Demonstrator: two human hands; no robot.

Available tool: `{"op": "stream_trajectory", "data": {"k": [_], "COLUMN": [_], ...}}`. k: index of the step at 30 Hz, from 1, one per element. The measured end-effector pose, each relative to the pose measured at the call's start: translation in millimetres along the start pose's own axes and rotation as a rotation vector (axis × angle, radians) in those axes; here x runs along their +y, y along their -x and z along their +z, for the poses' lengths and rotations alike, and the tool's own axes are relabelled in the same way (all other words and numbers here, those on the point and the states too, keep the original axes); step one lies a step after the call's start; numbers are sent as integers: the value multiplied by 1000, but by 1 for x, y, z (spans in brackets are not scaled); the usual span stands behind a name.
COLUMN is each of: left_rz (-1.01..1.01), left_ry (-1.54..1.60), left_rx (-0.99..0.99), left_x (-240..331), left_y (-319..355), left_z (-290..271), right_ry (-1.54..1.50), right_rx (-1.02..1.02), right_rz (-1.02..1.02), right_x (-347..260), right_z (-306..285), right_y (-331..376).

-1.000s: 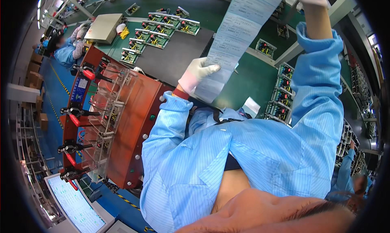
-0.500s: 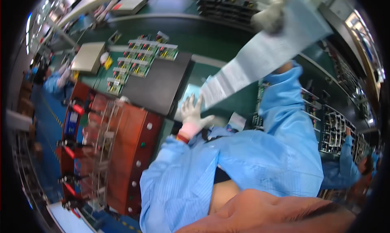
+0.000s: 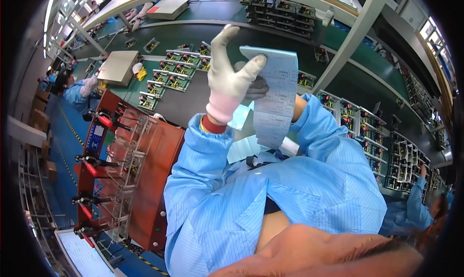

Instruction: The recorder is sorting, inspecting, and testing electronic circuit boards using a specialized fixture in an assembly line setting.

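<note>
A long pale-blue strip of printed labels point(image 3: 278, 91) hangs in front of me, its upper end folded over and its lower end down near my jacket. My right hand point(image 3: 257, 89) is mostly hidden behind the strip; its grey-gloved fingers curl round the strip's left edge. My left hand point(image 3: 231, 76), in a white glove, is raised at the strip's left side. Its index finger points up and its thumb stretches across to the upper left edge of the strip; whether they touch I cannot tell.
Several circuit boards point(image 3: 176, 69) lie in rows beyond a dark mat point(image 3: 186, 95). A red-brown fixture with clamps point(image 3: 157, 180) stands at the left, racks of boards point(image 3: 362, 127) at the right. A slanting grey post point(image 3: 355, 40) rises at the right. Co-workers sit left and right.
My right hand has come down from the upper right to the middle, bringing the strip from stretched out to hanging. My left hand has lifted off the bench and up beside the strip.
</note>
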State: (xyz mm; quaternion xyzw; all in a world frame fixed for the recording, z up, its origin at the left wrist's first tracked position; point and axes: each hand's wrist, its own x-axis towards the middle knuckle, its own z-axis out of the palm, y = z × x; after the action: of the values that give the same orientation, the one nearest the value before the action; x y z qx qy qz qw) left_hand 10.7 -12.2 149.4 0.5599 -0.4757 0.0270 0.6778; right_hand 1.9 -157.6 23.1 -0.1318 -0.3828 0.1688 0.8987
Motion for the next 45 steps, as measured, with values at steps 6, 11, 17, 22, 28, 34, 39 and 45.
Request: {"op": "stream_trajectory", "data": {"k": [6, 11, 17, 22, 28, 34, 39, 45], "left_rz": [-702, -296, -220, -235, -261, -298, -326, -346], "left_ry": [350, 52, 53, 263, 286, 259, 248, 295], "left_rx": [-129, -32, -2, 170, 222, 255, 315, 388], "left_x": [12, 11, 21, 8, 2, -4, -9, -22], "left_y": [-7, -19, -28, -38, -46, -48, -51, -54], "left_z": [-33, -53, -56, -70, -74, -77, -76, -78], "right_ry": [609, 730, 1657, 1514, 1445, 1417, 1392, 1417], "right_rx": [432, 820, 936, 841, 893, 978, 975, 979], "right_rz": [-38, -295, -154, -135, -96, -20, 38, 136], "right_x": [16, -6, -28, -9, -3, -2, -1, 13], "right_z": [53, 144, 153, 145, 119, 117, 110, 97], "right_y": [0, -51, -73, -72, -60, -63, -55, -46]}}
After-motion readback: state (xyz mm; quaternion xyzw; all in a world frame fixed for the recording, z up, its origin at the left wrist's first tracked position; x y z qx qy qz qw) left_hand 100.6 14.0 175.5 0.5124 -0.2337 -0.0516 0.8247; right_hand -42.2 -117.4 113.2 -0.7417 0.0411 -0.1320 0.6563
